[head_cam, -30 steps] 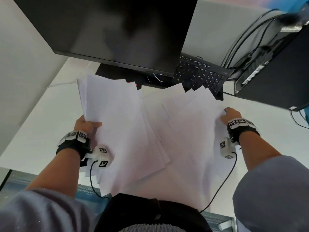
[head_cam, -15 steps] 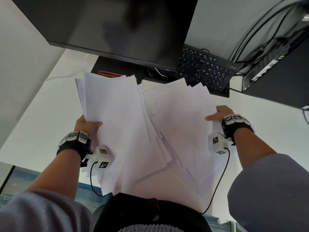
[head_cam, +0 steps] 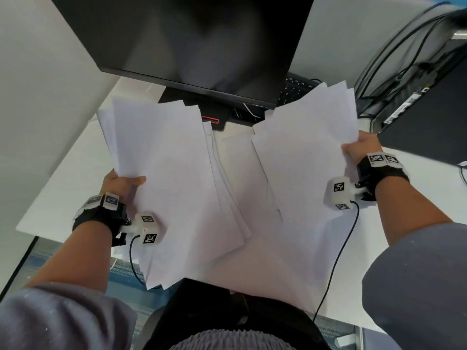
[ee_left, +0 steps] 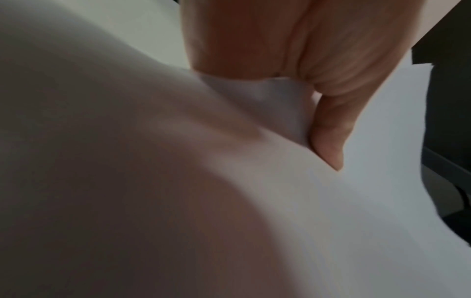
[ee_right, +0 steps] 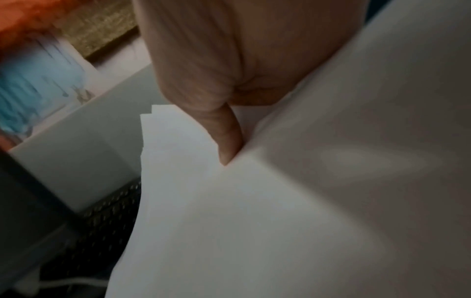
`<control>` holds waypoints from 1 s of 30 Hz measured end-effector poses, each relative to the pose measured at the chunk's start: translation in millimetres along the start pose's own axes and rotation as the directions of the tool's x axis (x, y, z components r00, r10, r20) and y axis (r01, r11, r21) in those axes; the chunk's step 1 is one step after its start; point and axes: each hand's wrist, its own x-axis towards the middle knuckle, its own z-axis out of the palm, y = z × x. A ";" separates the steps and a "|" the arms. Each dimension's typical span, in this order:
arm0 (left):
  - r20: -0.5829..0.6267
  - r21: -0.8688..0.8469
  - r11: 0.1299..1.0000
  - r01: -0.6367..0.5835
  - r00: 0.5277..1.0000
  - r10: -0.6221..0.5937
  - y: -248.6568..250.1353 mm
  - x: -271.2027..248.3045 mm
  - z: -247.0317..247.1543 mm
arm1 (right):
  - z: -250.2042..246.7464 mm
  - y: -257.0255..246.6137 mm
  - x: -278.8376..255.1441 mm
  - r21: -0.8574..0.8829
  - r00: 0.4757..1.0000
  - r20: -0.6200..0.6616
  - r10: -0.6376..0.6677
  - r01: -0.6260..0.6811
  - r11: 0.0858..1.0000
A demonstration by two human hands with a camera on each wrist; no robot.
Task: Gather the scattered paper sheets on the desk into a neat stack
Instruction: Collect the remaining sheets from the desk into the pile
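Two bundles of white paper are held above the white desk [head_cam: 63,188]. My left hand [head_cam: 121,183] grips the left bundle of sheets [head_cam: 171,188] at its left edge, thumb on top; the left wrist view shows that thumb [ee_left: 328,137] pressed on the left sheets [ee_left: 331,221]. My right hand [head_cam: 358,147] grips the right bundle of sheets [head_cam: 303,160] at its right edge, lifted and tilted. In the right wrist view a finger [ee_right: 229,137] pinches those fanned sheets [ee_right: 229,221]. Both bundles are uneven, and their lower ends overlap near my body.
A black monitor [head_cam: 189,39] hangs over the far desk, its stand [head_cam: 214,114] between the bundles. A black keyboard [head_cam: 295,89] peeks out behind the right sheets. A black computer case [head_cam: 429,122] with cables [head_cam: 394,46] stands at the right. The desk's front edge runs lower left.
My right hand has closed on the right sheets and lifted them up and to the right, splitting the pile into two bundles. The left hand keeps its grip.
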 end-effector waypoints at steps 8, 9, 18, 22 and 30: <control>-0.150 0.154 0.988 0.001 0.988 0.022 -10.8 -10.4 -21.5 | 53.8 -16.5 -23.8 -0.220 0.968 0.194 0.159 -0.115 0.969; -0.151 0.159 0.987 0.008 0.988 0.016 -10.6 -12.2 -18.8 | 59.5 -17.5 -23.4 -0.257 0.960 0.213 0.181 -0.124 0.958; -0.107 0.223 0.975 -0.020 0.993 0.044 -10.3 -10.6 0.6 | 91.7 -38.5 -42.8 -0.250 0.914 0.311 0.261 -0.186 0.950; -0.107 0.253 0.967 -0.029 0.993 0.058 -10.3 -10.1 8.2 | 97.6 -41.6 -42.9 -0.179 0.893 0.349 0.286 -0.236 0.955; -0.118 0.270 0.963 -0.010 0.992 0.043 -7.6 -13.9 12.5 | 90.7 -51.0 -44.6 -0.112 0.897 0.383 0.220 -0.191 0.975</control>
